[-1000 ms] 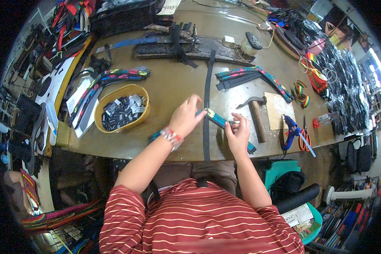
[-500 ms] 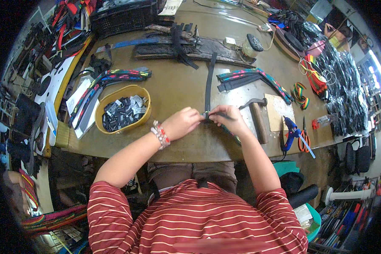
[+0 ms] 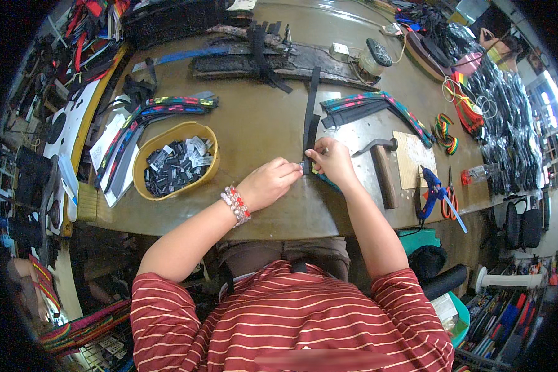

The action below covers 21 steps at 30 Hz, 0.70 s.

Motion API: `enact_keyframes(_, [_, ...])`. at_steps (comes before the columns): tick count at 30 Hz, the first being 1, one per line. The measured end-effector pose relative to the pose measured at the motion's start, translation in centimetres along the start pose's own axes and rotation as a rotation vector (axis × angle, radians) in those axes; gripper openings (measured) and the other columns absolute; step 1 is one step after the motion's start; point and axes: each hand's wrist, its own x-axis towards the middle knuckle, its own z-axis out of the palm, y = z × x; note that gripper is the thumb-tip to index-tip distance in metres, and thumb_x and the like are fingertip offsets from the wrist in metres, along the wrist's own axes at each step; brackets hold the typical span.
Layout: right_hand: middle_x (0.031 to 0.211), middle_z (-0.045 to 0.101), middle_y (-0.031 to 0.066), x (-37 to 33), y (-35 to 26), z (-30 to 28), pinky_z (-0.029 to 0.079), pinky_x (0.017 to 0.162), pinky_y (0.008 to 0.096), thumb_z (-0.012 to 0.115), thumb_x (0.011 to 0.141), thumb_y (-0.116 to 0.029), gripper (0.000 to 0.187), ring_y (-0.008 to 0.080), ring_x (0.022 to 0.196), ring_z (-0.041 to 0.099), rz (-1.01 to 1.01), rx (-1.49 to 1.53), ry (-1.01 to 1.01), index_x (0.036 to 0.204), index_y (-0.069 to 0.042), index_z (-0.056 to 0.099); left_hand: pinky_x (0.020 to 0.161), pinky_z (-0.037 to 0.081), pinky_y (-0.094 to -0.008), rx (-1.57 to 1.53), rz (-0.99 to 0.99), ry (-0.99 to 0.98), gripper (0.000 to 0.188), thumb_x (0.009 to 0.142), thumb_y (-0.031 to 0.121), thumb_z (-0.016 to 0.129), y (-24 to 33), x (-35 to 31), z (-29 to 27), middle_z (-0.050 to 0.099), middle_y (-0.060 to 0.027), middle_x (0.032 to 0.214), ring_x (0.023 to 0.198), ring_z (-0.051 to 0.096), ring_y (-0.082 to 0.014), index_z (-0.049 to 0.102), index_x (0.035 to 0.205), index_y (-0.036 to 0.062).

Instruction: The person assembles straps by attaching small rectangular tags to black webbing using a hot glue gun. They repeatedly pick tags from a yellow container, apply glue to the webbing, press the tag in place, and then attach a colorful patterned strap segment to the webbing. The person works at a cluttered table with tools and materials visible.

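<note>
A long black webbing strap (image 3: 312, 93) runs from the dark board toward me and ends between my hands. My right hand (image 3: 333, 162) pinches it with thumb and forefinger, and a short end now stands up beside the strap. A multicoloured patterned piece peeks out under that hand. My left hand (image 3: 268, 183), with beaded bracelets at the wrist, is closed at the strap's left edge; its fingertips press on something small and pale that I cannot make out. Left of it stands a yellow tub (image 3: 141, 183) holding many small black and white labels (image 3: 178, 164).
Patterned straps lie in bundles at left (image 3: 146, 113) and right (image 3: 378, 102). A hammer (image 3: 385, 177), a beige board (image 3: 412, 155), a blue glue gun (image 3: 433, 189) and orange-handled scissors (image 3: 451, 201) lie at right. Across the back sits a dark board (image 3: 229, 66) with a jar (image 3: 373, 59).
My right hand has moved slightly up, and a folded strap end now shows beside the long strap. My left fingers stay close to the strap. The whole view has shifted slightly.
</note>
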Motion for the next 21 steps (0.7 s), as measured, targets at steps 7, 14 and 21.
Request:
enact_keyframes(7, [0.067,0.06,0.0144,0.6,0.9,0.9,0.05,0.056,0.035,0.076,0.073,-0.012,0.021,0.0246,0.061,0.063,-0.069,-0.092,0.055,0.079,0.003,0.061,0.085,0.048,-0.0321,0.023,0.031,0.054,0.029,0.074,0.003,0.057,0.0,0.2,0.1,0.059,-0.0076,0.107,0.095,0.055,-0.0218,0.06,0.103,0.0006])
enact_keyframes(14, [0.077,0.058,0.015,-1.6,0.9,0.8,0.048,0.065,0.0409,0.072,0.074,-0.012,0.02,0.0301,0.074,0.061,-0.143,0.085,0.176,0.087,-0.001,0.063,0.085,0.048,-0.0356,0.132,-0.042,-0.034,0.03,0.079,0.009,0.054,1.0,0.6,0.4,0.056,-0.0079,0.115,0.1,0.054,-0.0239,0.058,0.108,0.0031])
enact_keyframes(21, [0.102,0.054,0.0182,-3.5,-2.7,-2.2,0.049,0.082,0.0397,0.055,0.081,-0.002,0.03,0.0343,0.094,0.058,-0.473,-0.502,-0.061,0.107,-0.009,0.068,0.082,0.047,-0.0377,0.31,-0.353,-0.086,0.04,0.083,0.011,0.05,4.8,0.7,0.8,0.052,-0.0122,0.112,0.098,0.053,-0.0282,0.055,0.122,0.0166])
